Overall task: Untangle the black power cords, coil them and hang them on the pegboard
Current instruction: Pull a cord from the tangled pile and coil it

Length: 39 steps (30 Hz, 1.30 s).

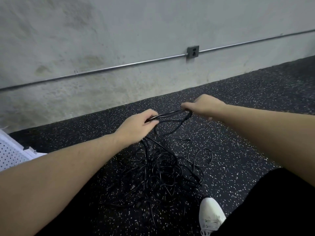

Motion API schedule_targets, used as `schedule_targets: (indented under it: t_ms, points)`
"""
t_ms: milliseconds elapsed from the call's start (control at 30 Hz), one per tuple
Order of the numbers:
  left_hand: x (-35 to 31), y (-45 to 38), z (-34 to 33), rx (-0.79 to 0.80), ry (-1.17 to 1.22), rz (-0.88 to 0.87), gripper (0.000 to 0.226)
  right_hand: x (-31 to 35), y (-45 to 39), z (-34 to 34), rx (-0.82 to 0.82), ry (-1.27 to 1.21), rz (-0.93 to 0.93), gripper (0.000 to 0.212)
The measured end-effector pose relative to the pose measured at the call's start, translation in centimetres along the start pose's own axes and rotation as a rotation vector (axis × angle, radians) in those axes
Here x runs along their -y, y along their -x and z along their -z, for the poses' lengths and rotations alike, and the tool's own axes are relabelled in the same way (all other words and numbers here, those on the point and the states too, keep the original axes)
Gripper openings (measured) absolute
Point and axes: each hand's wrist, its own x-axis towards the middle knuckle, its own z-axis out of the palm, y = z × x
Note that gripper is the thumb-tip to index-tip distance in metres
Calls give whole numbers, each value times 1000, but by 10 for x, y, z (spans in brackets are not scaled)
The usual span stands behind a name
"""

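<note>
A: Head view, and there's only the one. Your left hand [136, 126] has its fingers curled round a short bundle of black power cords [167, 114], pinching several strands together. Your right hand [202, 104] grips the other end of that same bundle, fingers hooked over a bend in it.

B: And the rest of it?

A: The rest lies below your hands on the speckled floor [238, 133], a dense tangle [158, 174] with loose loops spilling toward your white shoe [211, 213]. A strand runs from your left hand down into that heap.

B: So how do you do this step well?

A: You look to be forming a coil, I'd say. Keep the strands parallel between both hands, feed slack gently, and stop if the heap lifts with it. A hard pull could tighten a knot down there.

B: Where does it go afterward?

A: The white pegboard [10, 154] sits at your far left, well apart from the cords, near the wall [119, 31].
</note>
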Motion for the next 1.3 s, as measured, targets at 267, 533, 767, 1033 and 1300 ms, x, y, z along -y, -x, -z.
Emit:
schedule_targets:
  t_ms: [267, 533, 767, 1033, 1300]
  points:
    - [-15, -14, -15, 17, 129, 31, 44, 31, 19, -21, 207, -24, 480, 50]
    - [-25, -27, -28, 170, 173, 51, 10, 21, 10, -15, 252, -43, 569, 32]
    - [-9, -27, -33, 311, 233, 121, 4, -4, 13, -1, 205, -192, 477, 47]
    - [-19, -32, -42, 201, 295, 166, 33, -28, 8, 12, 27, -245, 390, 64]
    - [-39, -39, -36, 178, 110, 152, 25, -31, 10, 15, 287, -444, 330, 31]
